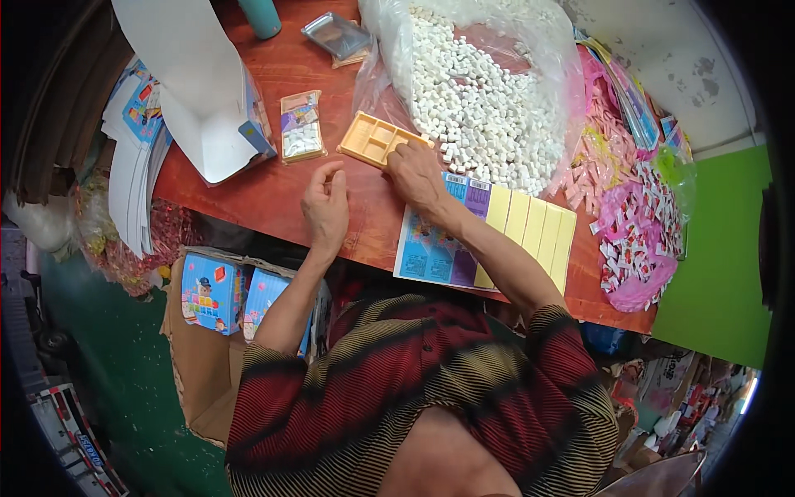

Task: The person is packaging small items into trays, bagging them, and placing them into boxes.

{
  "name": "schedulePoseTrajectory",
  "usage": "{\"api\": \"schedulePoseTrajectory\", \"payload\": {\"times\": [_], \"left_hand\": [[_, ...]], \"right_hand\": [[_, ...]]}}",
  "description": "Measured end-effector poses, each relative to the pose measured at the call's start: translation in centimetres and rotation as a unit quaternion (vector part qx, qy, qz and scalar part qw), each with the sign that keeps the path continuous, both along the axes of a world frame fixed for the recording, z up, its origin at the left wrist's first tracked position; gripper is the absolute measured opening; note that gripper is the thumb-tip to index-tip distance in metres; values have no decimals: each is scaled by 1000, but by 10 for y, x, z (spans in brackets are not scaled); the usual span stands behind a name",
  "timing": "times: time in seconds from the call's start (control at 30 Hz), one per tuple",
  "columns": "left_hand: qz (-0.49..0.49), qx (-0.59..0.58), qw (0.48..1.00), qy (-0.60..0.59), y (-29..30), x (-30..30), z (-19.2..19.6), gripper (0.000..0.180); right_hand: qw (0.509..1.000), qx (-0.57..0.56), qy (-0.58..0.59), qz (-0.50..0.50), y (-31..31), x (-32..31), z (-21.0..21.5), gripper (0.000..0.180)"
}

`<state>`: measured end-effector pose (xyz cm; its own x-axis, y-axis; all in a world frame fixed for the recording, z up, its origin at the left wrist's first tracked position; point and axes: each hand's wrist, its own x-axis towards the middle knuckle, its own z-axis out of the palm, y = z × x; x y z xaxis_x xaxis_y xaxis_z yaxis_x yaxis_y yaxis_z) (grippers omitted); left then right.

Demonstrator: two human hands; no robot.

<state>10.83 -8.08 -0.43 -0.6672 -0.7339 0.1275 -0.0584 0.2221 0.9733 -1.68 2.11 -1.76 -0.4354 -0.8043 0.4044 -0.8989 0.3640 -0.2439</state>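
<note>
At the upper left of the frame, flat printed cartons hang over the edge of the red table, beside an open white box. Below, at the lower left, a cardboard box holds blue printed boxes. A teal cylinder stands at the top edge, and a small wrapped pack with white cubes inside lies left of the upper centre. Just below it is the left hand, fingers loosely bent, thumb apart, apparently holding nothing. A grey tray lies above, near the top edge.

The yellow-orange compartment tray lies slightly above the centre of the frame. The right hand rests on its right end, fingers curled down; whether they grip the tray or something within it cannot be told.

Under the right forearm lie printed sheets in blue, purple and yellow. Above them, white cubes spread over clear plastic. Further right come pink pieces, red-and-white packets and a green panel.
</note>
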Motion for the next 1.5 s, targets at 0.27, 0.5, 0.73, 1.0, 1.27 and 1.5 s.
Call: {"api": "schedulePoseTrajectory", "payload": {"times": [0.27,0.5,0.73,1.0,1.27,1.5], "left_hand": [[-21,42,999,-21,5,-11,-5,18],[-8,304,952,-26,3,-15,6,20],[-4,294,956,-19,0,-12,2,21],[-9,278,960,-32,1,-13,10,18],[-89,420,885,180,20,-38,28,32],[-46,464,855,228,45,-98,11,38]], "right_hand": [[996,12,73,45,-5,0,-10,8],[998,36,32,40,4,-2,7,9],[982,149,102,53,3,5,15,10],[980,139,122,78,-4,3,10,9],[996,-11,44,81,23,3,37,12],[971,-233,-34,-46,63,-85,27,26]]}}
